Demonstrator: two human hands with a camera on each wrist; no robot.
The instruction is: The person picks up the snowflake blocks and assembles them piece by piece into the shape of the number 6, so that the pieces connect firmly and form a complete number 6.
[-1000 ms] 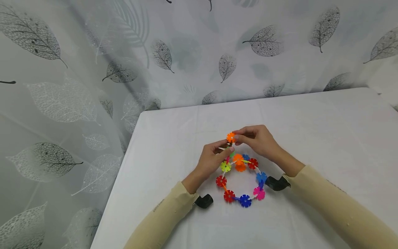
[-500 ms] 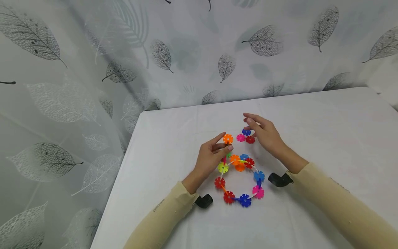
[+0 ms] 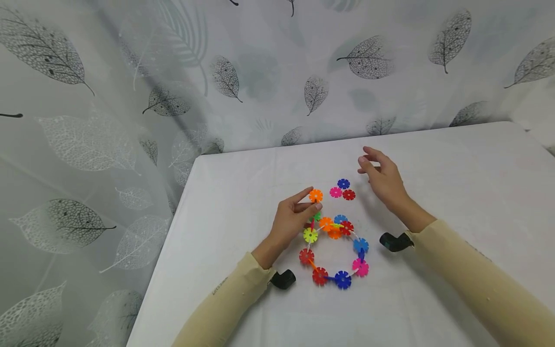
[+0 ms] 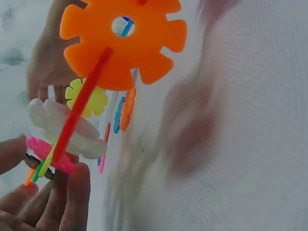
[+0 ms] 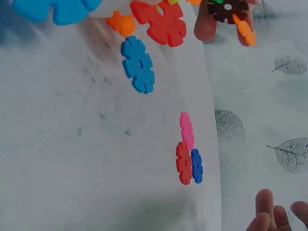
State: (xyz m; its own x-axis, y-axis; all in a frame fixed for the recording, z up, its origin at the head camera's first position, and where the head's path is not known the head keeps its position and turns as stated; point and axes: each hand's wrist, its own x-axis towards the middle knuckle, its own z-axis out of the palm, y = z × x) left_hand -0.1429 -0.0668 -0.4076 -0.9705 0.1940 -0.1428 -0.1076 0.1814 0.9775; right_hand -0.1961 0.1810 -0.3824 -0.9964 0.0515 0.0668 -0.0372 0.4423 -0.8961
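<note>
A ring of colourful interlocking flower discs point(image 3: 343, 280) lies in the middle of the table, linked edge to edge. At its far left side my left hand point(image 3: 286, 221) pinches a dark brown disc point(image 5: 222, 10) between thumb and fingers. An orange disc point(image 3: 316, 195) stands out above that grip, joined to the brown one. My right hand point(image 3: 383, 179) hovers over the table to the right, fingers loosely bent, holding nothing. Nearest to it lie three loose discs: blue point(image 3: 343, 183), pink point(image 3: 336, 192) and red point(image 3: 349, 194).
White cloth covers the table point(image 3: 243, 193); its far edge meets a leaf-printed curtain point(image 3: 269, 72). A light blue disc point(image 5: 138, 65) and an orange disc point(image 3: 335, 233) lie by the ring's far side. Black curved pieces point(image 3: 283, 279) stick out beneath both wrists.
My right hand has let go of the orange disc and moved away to the right and back, uncovering the three loose discs. My left hand keeps its hold, shifting slightly left.
</note>
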